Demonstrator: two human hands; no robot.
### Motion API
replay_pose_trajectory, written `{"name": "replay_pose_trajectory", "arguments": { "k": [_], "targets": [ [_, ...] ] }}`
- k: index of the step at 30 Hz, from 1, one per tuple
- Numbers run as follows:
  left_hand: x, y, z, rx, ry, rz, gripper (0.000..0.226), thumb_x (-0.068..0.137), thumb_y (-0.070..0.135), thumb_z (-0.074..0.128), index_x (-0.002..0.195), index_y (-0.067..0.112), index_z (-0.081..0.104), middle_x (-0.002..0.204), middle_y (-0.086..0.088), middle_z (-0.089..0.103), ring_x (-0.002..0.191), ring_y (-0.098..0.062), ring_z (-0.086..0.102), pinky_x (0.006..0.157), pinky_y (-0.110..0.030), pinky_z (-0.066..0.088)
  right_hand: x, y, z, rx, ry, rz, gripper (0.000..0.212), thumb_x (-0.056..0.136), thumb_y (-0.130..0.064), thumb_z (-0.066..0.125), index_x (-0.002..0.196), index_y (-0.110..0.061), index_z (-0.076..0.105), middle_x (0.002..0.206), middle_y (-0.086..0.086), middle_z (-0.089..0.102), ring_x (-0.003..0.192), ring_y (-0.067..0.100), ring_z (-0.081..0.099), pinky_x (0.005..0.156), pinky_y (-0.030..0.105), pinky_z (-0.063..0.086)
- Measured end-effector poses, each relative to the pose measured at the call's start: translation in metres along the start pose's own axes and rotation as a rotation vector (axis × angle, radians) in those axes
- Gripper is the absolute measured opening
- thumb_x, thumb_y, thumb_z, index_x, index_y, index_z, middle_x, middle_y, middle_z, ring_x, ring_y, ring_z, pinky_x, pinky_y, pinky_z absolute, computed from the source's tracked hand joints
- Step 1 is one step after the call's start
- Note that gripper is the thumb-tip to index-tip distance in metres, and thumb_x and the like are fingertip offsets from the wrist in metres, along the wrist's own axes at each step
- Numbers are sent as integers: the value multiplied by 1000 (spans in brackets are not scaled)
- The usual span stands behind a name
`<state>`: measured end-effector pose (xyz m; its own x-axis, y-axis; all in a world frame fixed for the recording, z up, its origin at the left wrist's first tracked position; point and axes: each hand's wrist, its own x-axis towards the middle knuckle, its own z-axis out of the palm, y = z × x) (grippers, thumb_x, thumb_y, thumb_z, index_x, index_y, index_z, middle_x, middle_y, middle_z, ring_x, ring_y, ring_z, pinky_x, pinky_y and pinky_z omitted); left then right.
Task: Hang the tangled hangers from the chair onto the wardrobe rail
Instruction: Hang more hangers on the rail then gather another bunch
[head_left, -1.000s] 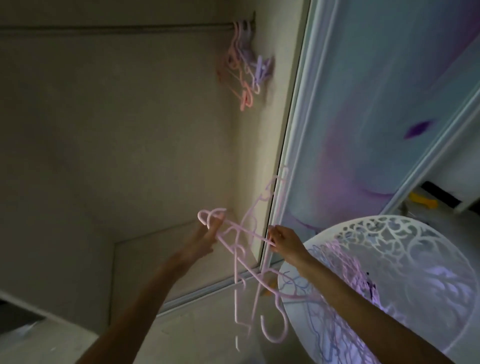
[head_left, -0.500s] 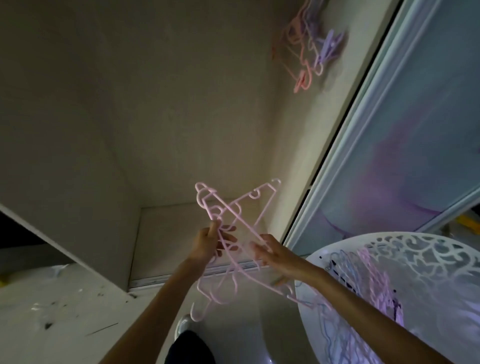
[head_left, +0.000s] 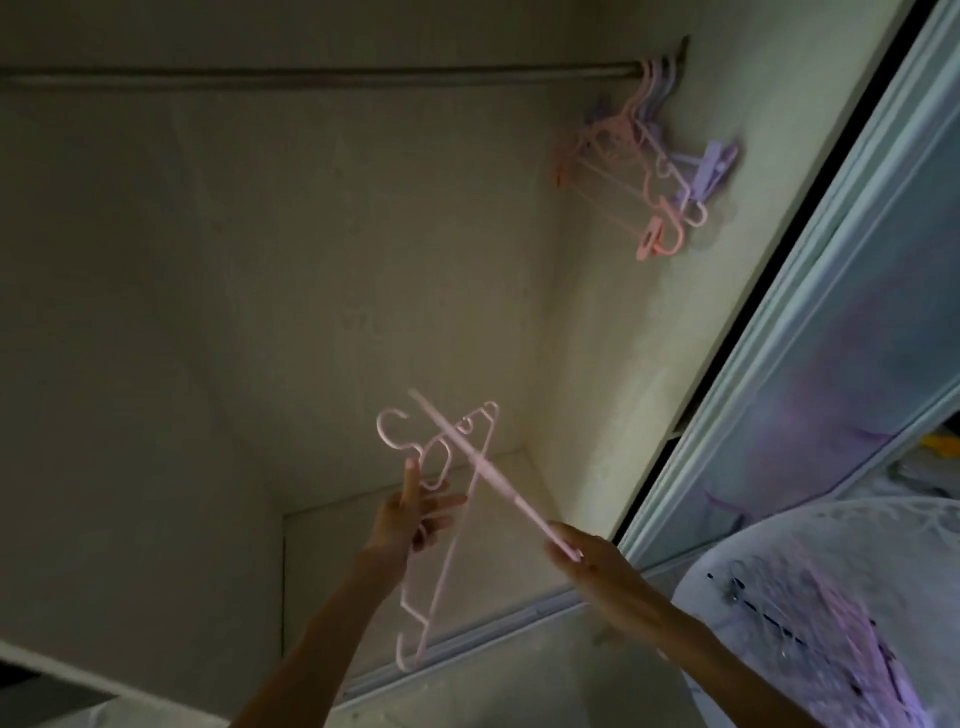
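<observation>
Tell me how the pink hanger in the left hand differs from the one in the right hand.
The left hand holds its pink hanger near the neck, broadside to the camera, so hook and triangle frame show. The right hand pinches its hanger by one end; it is nearly edge-on and reads as a thin slanted bar crossing in front of the first. Both are pale pink, off the rail.

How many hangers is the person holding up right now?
2. One pink hanger is in the left hand, hook pointing up. The other pink hanger, seen edge-on, crosses it and is held by the right hand. More could be hidden behind these.
</observation>
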<state>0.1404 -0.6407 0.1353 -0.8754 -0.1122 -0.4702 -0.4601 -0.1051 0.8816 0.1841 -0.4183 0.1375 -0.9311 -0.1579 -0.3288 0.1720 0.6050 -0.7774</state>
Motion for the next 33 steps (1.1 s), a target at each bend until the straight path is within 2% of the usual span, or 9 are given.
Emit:
{"name": "replay_pose_trajectory", "arguments": {
  "k": [3,5,8,11,14,19,24,29,33],
  "targets": [
    [18,17,-18,79,35,-12,49,100,42,30,89,11,65,42,11,62,23,1,37,29,-9,19,10,-17,3,825,-61,260,20,93,-27,51,83,-13,61,65,4,51,35,4,40,33,14,29],
    [29,32,-24,75,41,-32,46,100,39,32,83,11,64,37,7,57,21,0,34,28,-8,19,11,-20,-11,952,-111,283,20,91,-23,53,97,-6,64,66,4,58,41,9,47,36,17,37],
    [48,54,-25,-38,-20,-31,38,102,29,31,82,8,56,53,-11,68,23,0,41,27,-7,21,14,-18,-32,801,-136,367,35,75,-29,65,100,-6,59,65,5,63,45,14,54,42,21,45],
    [59,81,-20,-159,-102,-33,32,102,19,30,75,9,46,51,4,68,30,-2,53,29,-10,35,22,-24,-55,684,-67,466,46,62,-41,69,93,-9,57,59,4,61,40,13,52,39,18,42],
    [66,109,-16,-171,-180,-25,28,101,14,34,79,9,51,81,3,68,41,-1,62,41,-14,50,33,-52,-88,534,-15,451,53,72,-59,58,92,-10,59,59,3,59,42,12,50,41,19,41],
    [78,180,0,-348,-300,55,19,98,8,37,86,5,51,62,3,73,48,-4,65,50,-20,56,62,-119,-138,447,83,286,66,86,-70,28,93,-9,53,65,6,55,49,17,48,45,20,39],
    [86,243,20,-341,-413,150,15,97,10,37,110,9,45,61,5,72,50,-3,66,49,-16,54,113,-168,-171,400,154,145,68,86,-72,22,99,-11,49,67,7,55,46,15,49,41,20,39],
    [91,295,43,-368,-400,208,12,98,9,36,100,10,48,70,4,73,51,-1,66,50,-15,54,160,-232,-214,337,213,22,56,87,-70,26,92,-19,46,64,10,48,42,16,45,40,19,36],
    [99,314,59,-352,-367,221,18,98,9,37,85,12,48,64,5,73,50,-2,66,66,-24,51,201,-260,-246,349,306,-88,63,90,-64,33,128,-16,43,76,14,50,47,19,55,39,17,38]
  ]
}}
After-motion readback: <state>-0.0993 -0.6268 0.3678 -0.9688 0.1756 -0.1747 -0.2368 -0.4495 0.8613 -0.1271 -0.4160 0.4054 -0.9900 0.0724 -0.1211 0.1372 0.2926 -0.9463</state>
